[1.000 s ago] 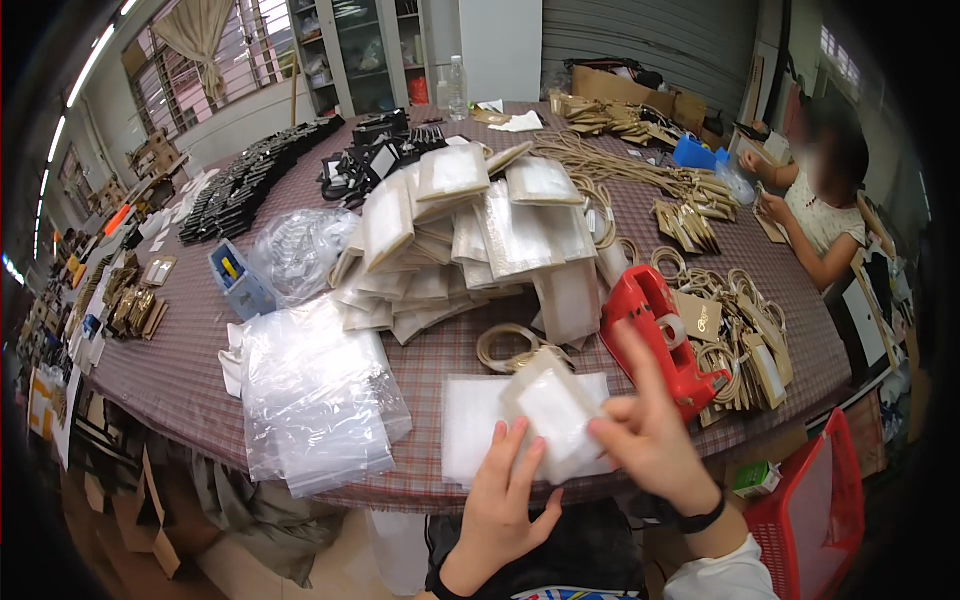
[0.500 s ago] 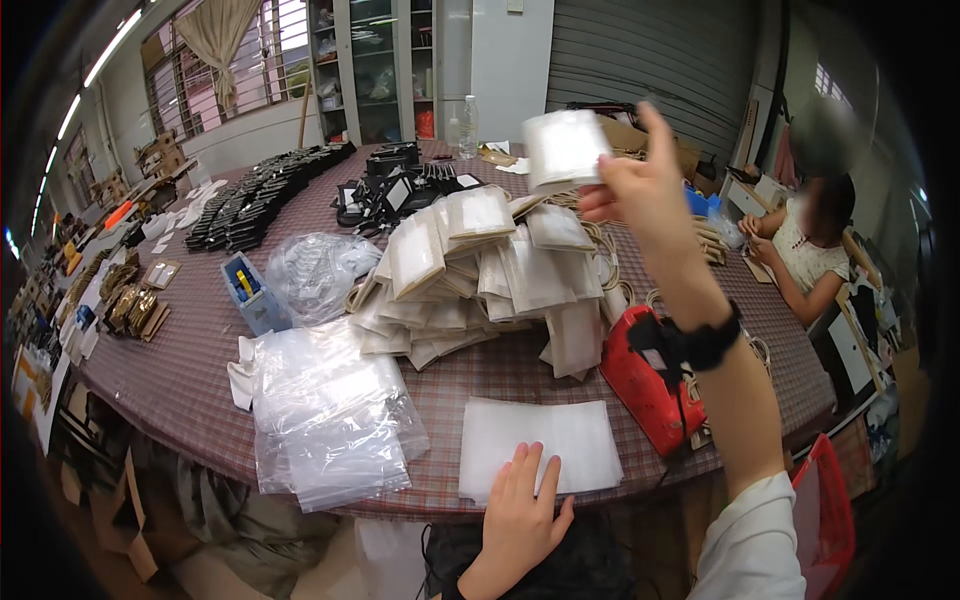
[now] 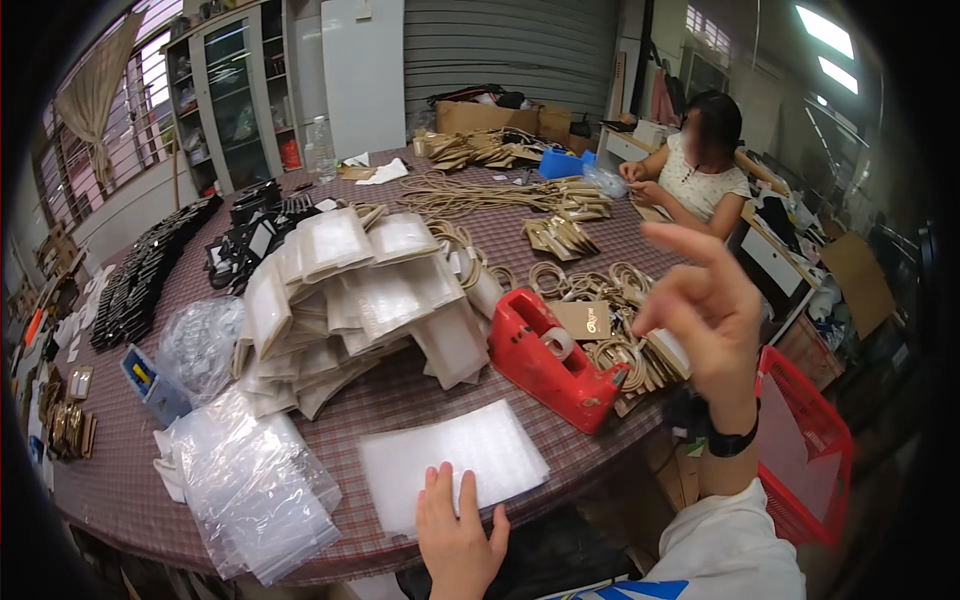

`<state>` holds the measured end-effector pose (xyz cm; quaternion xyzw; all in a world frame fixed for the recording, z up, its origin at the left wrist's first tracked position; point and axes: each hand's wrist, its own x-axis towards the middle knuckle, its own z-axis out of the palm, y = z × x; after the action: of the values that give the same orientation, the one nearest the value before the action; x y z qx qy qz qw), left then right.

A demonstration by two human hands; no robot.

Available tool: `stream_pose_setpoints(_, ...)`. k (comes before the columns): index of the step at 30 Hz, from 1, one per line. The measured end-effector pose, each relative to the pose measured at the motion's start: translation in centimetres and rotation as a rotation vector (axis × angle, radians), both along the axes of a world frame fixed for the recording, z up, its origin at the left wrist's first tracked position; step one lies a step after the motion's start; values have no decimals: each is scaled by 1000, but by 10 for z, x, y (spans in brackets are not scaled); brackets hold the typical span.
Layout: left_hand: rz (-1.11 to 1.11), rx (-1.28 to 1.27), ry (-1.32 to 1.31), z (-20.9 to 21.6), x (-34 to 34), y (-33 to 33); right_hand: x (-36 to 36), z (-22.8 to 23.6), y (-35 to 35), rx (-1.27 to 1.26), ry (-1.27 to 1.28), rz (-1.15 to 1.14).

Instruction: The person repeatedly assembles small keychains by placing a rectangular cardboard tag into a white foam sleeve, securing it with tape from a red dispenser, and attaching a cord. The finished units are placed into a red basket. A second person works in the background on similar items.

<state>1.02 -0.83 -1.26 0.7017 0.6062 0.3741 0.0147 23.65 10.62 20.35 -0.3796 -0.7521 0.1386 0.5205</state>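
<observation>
My left hand (image 3: 460,540) lies with fingers stretched out on the near edge of a stack of white foam sheets (image 3: 465,460). Raised at the right, my right hand (image 3: 705,325) has its fingers apart and holds nothing that I can see. Beneath it are tan cord-handled bags (image 3: 580,320), partly covered by the hand. A red tape dispenser (image 3: 550,365) stands between the bags and the sheets. Behind the sheets rises a heap of white foam-wrapped packets (image 3: 370,285). Clear plastic bags (image 3: 250,485) lie flat to the left of the sheets.
A blue box (image 3: 155,385) and crumpled clear plastic (image 3: 200,345) sit at the left. Black items (image 3: 150,270) form long rows farther off. Across the table a co-worker (image 3: 700,170) sits handling something. A red basket (image 3: 810,440) stands beyond the table's right edge.
The white wrapped packet has left my right hand, which has come lower and nearer to the bags. The view has swung right. My left hand stays on the sheets.
</observation>
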Motion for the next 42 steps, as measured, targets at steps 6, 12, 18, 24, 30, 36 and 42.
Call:
stream_pose_setpoints(6, -24, 19, 7, 12, 8, -2, 188, -91, 66, -324, -362, -429)
stream_pose_setpoints(12, 15, 3, 38, 16, 9, -1, 197, -133, 87, -401, -289, -305)
stream_pose_setpoints(18, 34, -5, 46, 19, 16, 1, 192, -111, 80, -109, -113, -446)
stream_pose_setpoints(24, 72, -36, 88, 7, 9, -2, 125, -54, 30, 200, 216, -386)
stream_pose_setpoints(30, 36, -52, 36, 14, 13, 3, 42, 11, 2, 113, 148, -126)
stream_pose_setpoints(36, 43, -56, 18, 20, 5, -1, -56, -27, -7, 115, 108, 59)
stream_pose_setpoints(42, 38, -53, -174, 20, -3, 2, -85, -147, -39, 196, -192, 89)
